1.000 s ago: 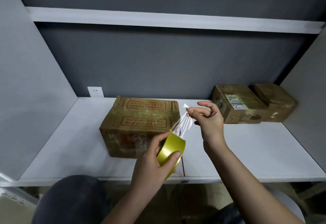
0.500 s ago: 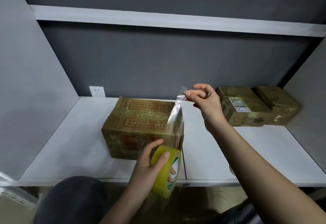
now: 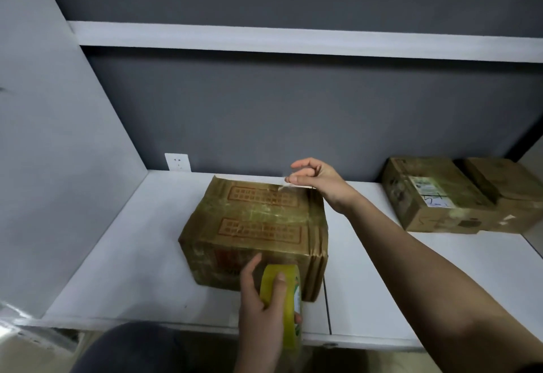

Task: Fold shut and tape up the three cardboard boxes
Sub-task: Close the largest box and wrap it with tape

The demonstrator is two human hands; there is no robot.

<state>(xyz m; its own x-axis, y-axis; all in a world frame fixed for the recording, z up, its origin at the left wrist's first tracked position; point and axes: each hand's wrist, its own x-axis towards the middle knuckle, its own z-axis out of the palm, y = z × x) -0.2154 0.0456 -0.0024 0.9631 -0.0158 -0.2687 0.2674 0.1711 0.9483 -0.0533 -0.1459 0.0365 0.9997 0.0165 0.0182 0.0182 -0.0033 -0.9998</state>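
Closest to us, just under the near edge of the shelf, our left hand grips the yellow tape roll, fingers curled round its rim, thumb over the outer face. Right behind that hand sits the big cardboard box, flaps folded flat, its near face almost touching the roll. A clear strip of tape seems to run from the roll up over the top, though it's hard to follow against the shiny cardboard.

Past the box's far edge, our right hand pinches the strip's free end between thumb and forefinger, the other fingers loosely spread, bringing it down onto the back rim. Well off to the right of that hand, against the back wall, two smaller boxes sit touching side by side, both closed; whether they're taped we can't quite tell from here. A wall socket shows to the left of the hand.

So we judge we're mid-seal on this box: flaps shut, strip being laid, still to be pressed down and cut.

Compared with half a second ago, the right hand has dropped from high above the box to its far edge, the strip has gone from slanting in the air to lying near the top, and the left hand has lowered the roll toward the front face.
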